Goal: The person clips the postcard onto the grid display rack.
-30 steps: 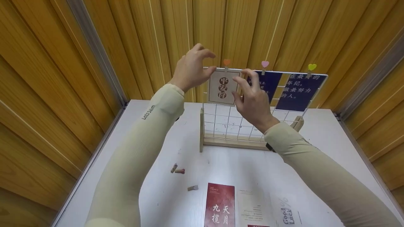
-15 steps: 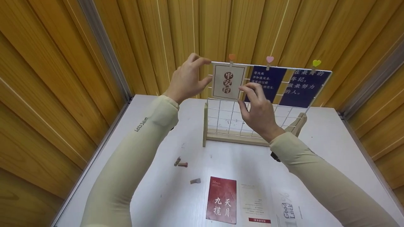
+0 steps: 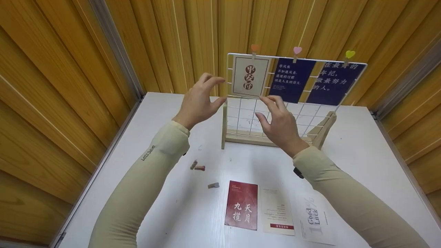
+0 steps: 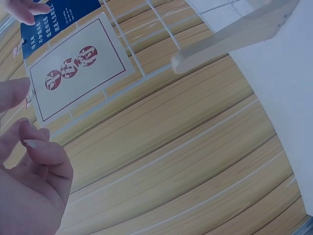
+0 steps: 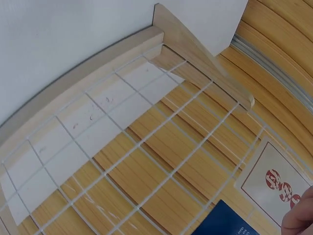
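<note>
White card [image 3: 250,75] hangs at left end of wire grid [image 3: 279,57], under orange clip [image 3: 255,48], face to the wearer; blue card [image 3: 292,80] just right of it, second blue card [image 3: 331,86] at right end. Left hand [image 3: 198,103] beside the grid's left edge, thumb and finger apart, nothing held. Right hand [image 3: 284,129] just below the card's near right corner, fingers loosely bent, gripping nothing; fingertip may touch the corner, can't tell from head view. Card looks light, thin, fairly stiff; likely creases or swings if pushed, perhaps a bit slippery if coated. Best hold: pinch lower side edges, off the print, no tug against the clip. On table [image 3: 172,213], near side: red card [image 3: 242,205], pale card [image 3: 277,210], grey clip [image 3: 213,185].
</note>
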A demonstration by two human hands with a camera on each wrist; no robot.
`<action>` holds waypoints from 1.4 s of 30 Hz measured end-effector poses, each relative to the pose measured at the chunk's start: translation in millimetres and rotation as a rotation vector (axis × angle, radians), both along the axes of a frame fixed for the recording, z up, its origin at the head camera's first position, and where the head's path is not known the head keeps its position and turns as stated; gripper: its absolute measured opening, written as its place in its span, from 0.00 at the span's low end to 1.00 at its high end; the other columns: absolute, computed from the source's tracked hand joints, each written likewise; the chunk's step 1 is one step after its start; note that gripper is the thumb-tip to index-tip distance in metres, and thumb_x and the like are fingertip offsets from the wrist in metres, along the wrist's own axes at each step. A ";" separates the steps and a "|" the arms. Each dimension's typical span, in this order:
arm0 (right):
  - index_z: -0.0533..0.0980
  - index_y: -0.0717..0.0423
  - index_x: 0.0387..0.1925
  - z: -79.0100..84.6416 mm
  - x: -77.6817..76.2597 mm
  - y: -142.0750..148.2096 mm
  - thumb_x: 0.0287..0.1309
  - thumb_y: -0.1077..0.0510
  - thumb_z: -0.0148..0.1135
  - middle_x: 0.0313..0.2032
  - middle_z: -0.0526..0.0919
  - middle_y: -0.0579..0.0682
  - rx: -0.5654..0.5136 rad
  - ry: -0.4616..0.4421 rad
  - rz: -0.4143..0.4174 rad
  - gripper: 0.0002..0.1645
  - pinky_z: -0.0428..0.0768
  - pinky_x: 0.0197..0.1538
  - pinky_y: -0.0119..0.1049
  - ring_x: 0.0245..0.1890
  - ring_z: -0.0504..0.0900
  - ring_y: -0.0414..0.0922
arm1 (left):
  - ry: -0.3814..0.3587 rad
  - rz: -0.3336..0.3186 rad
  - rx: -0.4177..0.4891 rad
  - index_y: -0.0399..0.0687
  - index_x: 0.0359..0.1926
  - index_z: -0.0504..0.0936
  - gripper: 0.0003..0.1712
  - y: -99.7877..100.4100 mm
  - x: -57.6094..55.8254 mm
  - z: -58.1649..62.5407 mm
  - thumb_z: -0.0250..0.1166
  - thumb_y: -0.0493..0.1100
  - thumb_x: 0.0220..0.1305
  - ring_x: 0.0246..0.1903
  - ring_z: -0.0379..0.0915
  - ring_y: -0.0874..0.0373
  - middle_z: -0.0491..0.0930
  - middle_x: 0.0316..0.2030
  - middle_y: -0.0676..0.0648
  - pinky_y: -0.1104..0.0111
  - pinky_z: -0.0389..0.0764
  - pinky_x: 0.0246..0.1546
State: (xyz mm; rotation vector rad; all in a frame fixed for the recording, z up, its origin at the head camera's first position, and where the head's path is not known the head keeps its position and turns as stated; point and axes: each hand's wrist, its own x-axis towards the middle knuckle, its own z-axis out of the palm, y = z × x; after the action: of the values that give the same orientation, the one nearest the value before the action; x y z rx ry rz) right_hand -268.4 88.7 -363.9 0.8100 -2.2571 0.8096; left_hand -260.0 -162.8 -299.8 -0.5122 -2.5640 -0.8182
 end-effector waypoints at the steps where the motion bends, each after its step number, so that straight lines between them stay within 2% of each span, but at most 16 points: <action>1: 0.72 0.63 0.63 -2.6 0.7 0.0 0.64 0.58 0.65 0.54 0.75 0.61 0.002 -0.013 0.000 0.28 0.74 0.23 0.40 0.20 0.70 0.45 | -0.006 0.002 0.004 0.50 0.63 0.76 0.27 -0.6 2.1 -3.9 0.69 0.46 0.64 0.40 0.75 0.55 0.72 0.54 0.48 0.65 0.77 0.33; 3: 0.71 0.62 0.64 -8.2 2.1 0.1 0.65 0.57 0.65 0.55 0.75 0.60 -0.001 -0.038 0.000 0.29 0.77 0.27 0.42 0.26 0.76 0.48 | -0.012 0.003 0.008 0.50 0.63 0.76 0.27 -1.4 5.6 -12.2 0.69 0.46 0.64 0.42 0.76 0.55 0.73 0.54 0.49 0.65 0.78 0.35; 5: 0.71 0.62 0.64 -14.9 4.1 0.7 0.65 0.57 0.64 0.55 0.75 0.60 -0.004 -0.062 -0.003 0.29 0.81 0.35 0.45 0.35 0.81 0.52 | -0.024 0.000 0.014 0.50 0.63 0.76 0.27 -1.7 8.8 -21.1 0.69 0.45 0.63 0.46 0.76 0.54 0.73 0.55 0.49 0.63 0.79 0.39; 8: 0.72 0.62 0.63 -25.9 7.7 1.1 0.66 0.57 0.63 0.55 0.76 0.60 -0.013 -0.104 -0.009 0.27 0.81 0.47 0.50 0.50 0.80 0.55 | -0.050 -0.002 0.026 0.49 0.63 0.76 0.28 -2.0 13.6 -35.4 0.70 0.44 0.62 0.51 0.75 0.53 0.73 0.55 0.48 0.60 0.78 0.47; 10: 0.72 0.63 0.63 -34.2 10.2 1.5 0.66 0.57 0.63 0.54 0.76 0.60 -0.016 -0.133 -0.012 0.27 0.78 0.52 0.51 0.53 0.79 0.56 | -0.074 0.000 0.034 0.49 0.62 0.76 0.28 -2.0 16.9 -45.4 0.71 0.44 0.62 0.54 0.74 0.52 0.74 0.55 0.48 0.58 0.77 0.52; 12: 0.72 0.63 0.62 -42.9 13.3 2.8 0.66 0.57 0.64 0.53 0.77 0.60 -0.021 -0.160 -0.018 0.27 0.77 0.54 0.51 0.54 0.78 0.55 | -0.103 0.004 0.041 0.49 0.62 0.77 0.27 -1.8 20.8 -55.5 0.71 0.44 0.62 0.56 0.73 0.53 0.75 0.55 0.48 0.58 0.75 0.56; 16: 0.73 0.64 0.61 -57.6 17.3 3.3 0.64 0.58 0.66 0.52 0.78 0.60 -0.040 -0.205 -0.023 0.27 0.75 0.56 0.52 0.55 0.78 0.55 | -0.147 0.008 0.059 0.51 0.61 0.78 0.27 -4.0 27.6 -72.9 0.72 0.45 0.62 0.56 0.74 0.54 0.76 0.55 0.49 0.59 0.74 0.57; 24: 0.73 0.65 0.61 -80.3 26.8 4.7 0.63 0.57 0.67 0.53 0.77 0.60 -0.030 -0.309 -0.055 0.28 0.74 0.58 0.52 0.57 0.77 0.56 | -0.177 0.007 0.108 0.51 0.59 0.79 0.25 -5.9 37.8 -99.4 0.72 0.43 0.61 0.55 0.74 0.57 0.77 0.52 0.52 0.62 0.74 0.57; 25: 0.74 0.65 0.60 -82.6 27.9 4.6 0.63 0.57 0.67 0.53 0.78 0.60 -0.023 -0.321 -0.061 0.27 0.75 0.57 0.52 0.56 0.77 0.56 | -0.178 0.007 0.112 0.51 0.58 0.80 0.24 -5.9 38.8 -102.6 0.72 0.43 0.61 0.55 0.74 0.57 0.77 0.52 0.52 0.61 0.74 0.57; 28: 0.74 0.64 0.60 -88.1 32.3 4.6 0.63 0.56 0.67 0.53 0.78 0.59 -0.006 -0.367 -0.072 0.27 0.79 0.47 0.49 0.41 0.81 0.52 | -0.187 -0.001 0.126 0.50 0.57 0.80 0.23 -6.0 42.5 -111.2 0.72 0.42 0.61 0.55 0.74 0.56 0.78 0.50 0.52 0.60 0.74 0.57; 31: 0.75 0.63 0.60 -92.3 37.6 4.0 0.62 0.55 0.68 0.53 0.78 0.58 0.013 -0.408 -0.076 0.27 0.79 0.38 0.47 0.30 0.77 0.48 | -0.198 -0.010 0.133 0.49 0.56 0.81 0.21 -6.0 45.8 -119.1 0.72 0.41 0.61 0.54 0.75 0.55 0.79 0.49 0.50 0.59 0.74 0.56; 33: 0.75 0.62 0.60 -95.2 41.3 3.1 0.61 0.55 0.69 0.52 0.79 0.58 0.027 -0.432 -0.074 0.27 0.79 0.41 0.49 0.33 0.79 0.49 | -0.210 -0.014 0.137 0.49 0.55 0.82 0.20 -6.1 48.0 -124.1 0.72 0.41 0.61 0.53 0.75 0.55 0.80 0.48 0.49 0.59 0.75 0.55; 35: 0.76 0.62 0.59 -98.2 45.0 1.9 0.61 0.54 0.69 0.51 0.80 0.57 0.046 -0.456 -0.074 0.28 0.78 0.48 0.52 0.42 0.81 0.53 | -0.223 -0.011 0.137 0.49 0.54 0.82 0.19 -6.1 50.3 -128.8 0.72 0.41 0.61 0.51 0.76 0.55 0.80 0.47 0.49 0.59 0.76 0.54; 38: 0.76 0.62 0.59 -102.7 51.1 0.1 0.60 0.52 0.70 0.50 0.80 0.56 0.075 -0.507 -0.079 0.29 0.75 0.55 0.54 0.53 0.78 0.56 | -0.241 -0.010 0.139 0.49 0.52 0.83 0.18 -6.2 54.5 -135.8 0.72 0.41 0.61 0.50 0.76 0.56 0.80 0.45 0.50 0.59 0.77 0.53; 42: 0.76 0.60 0.59 -108.6 58.4 -0.8 0.58 0.52 0.72 0.49 0.81 0.54 0.108 -0.594 -0.089 0.31 0.75 0.55 0.54 0.53 0.79 0.56 | -0.262 -0.021 0.145 0.48 0.52 0.83 0.17 -6.0 58.9 -145.7 0.72 0.41 0.61 0.49 0.77 0.55 0.80 0.45 0.51 0.59 0.77 0.53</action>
State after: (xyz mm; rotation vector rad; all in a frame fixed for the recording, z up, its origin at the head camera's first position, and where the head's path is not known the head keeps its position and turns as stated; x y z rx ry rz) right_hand -209.9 87.9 -472.4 0.5550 -2.8540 0.9886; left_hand -201.1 -168.8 -445.5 -0.4121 -2.7081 -1.1356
